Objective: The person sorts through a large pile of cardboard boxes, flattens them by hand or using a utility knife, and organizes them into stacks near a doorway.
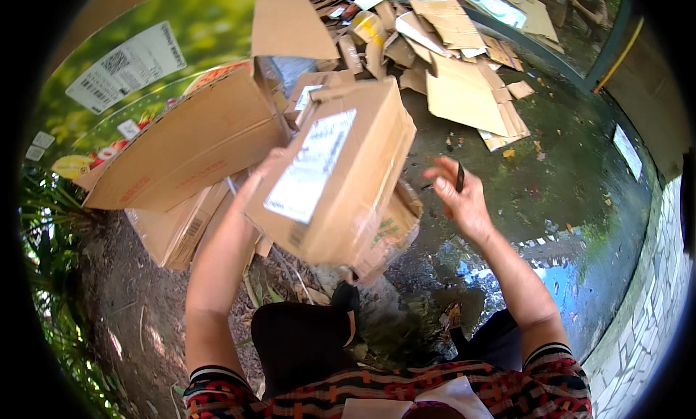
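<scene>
A taped cardboard box (353,169) with a white shipping label (312,166) is tilted up in front of me. My left hand (270,161) grips its left side; most of the fingers are hidden behind the cardboard. To the right of the box and apart from it is my right hand (459,196), its fingers half curled. A narrow dark object (460,177) sticks up from that hand beside the thumb; what it is I cannot tell. Below the held box, a crumpled carton (389,239) with green print shows partly.
A large carton (185,141) with fruit pictures and open flaps stands left, above another taped box (174,228). Flattened cardboard (467,93) is heaped at the back beside a glass pane (565,27). Wet ground (544,201) with a puddle lies right, plants (46,223) left.
</scene>
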Available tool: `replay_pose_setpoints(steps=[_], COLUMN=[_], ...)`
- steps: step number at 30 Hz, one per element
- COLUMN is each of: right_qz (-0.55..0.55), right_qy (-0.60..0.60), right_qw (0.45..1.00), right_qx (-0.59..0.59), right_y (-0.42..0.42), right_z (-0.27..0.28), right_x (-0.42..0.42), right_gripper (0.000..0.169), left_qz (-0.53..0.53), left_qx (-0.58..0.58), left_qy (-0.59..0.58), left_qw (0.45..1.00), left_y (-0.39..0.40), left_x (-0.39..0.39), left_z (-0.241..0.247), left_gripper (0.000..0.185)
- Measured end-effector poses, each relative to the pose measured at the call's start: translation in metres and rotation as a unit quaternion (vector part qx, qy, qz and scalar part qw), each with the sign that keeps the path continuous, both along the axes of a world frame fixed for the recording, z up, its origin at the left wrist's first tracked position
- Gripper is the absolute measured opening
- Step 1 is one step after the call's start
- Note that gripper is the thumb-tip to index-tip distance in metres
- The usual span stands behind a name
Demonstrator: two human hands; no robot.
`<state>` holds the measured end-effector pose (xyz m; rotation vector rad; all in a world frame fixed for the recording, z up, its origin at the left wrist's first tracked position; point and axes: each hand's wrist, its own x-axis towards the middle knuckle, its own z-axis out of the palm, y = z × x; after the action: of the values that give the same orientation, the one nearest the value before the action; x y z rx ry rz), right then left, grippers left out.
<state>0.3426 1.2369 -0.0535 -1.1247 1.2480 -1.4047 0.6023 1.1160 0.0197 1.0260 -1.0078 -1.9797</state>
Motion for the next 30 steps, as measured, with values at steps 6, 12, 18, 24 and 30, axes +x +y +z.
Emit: replay_pose_setpoints(steps=[6,12,18,24,30], right_qz=[0.162,0.113,0.108,0.102,0.156], right_qy=[-0.156,-0.1,0.012,0.082,0.333], right_qw=[0.972,0.986,0.993,0.989,0.927], right_qx=[0.07,-0.071,-0.048,-0.07,0.082], right_y=[-0.004,0.009,0.006,-0.007,-0.006], right_z=[0.027,0.056,0.043,-0.013,0.05], right_x=[-0.03,-0.015,0.005,0.025,0.017], right_gripper=[0.086,0.085,0.076,0.077,0.076], left_qz=[-0.012,-0.053,-0.064,-0.046,-0.046], left_qx=[0.0,-0.453,-0.112,-0.134,-0.141], left_qy=[-0.042,-0.302,-0.115,-0.24,-0.181], left_qw=[0.999,0.837,0.985,0.96,0.972], left_y=[0.002,-0.021,-0.009,0.022,0.025], left_x=[-0.04,-0.033,0.003,-0.011,-0.022], left_z=[-0.049,-0.045,-0.029,-0.032,-0.03], left_gripper=[0.027,0.025,0.04,0.073,0.051])
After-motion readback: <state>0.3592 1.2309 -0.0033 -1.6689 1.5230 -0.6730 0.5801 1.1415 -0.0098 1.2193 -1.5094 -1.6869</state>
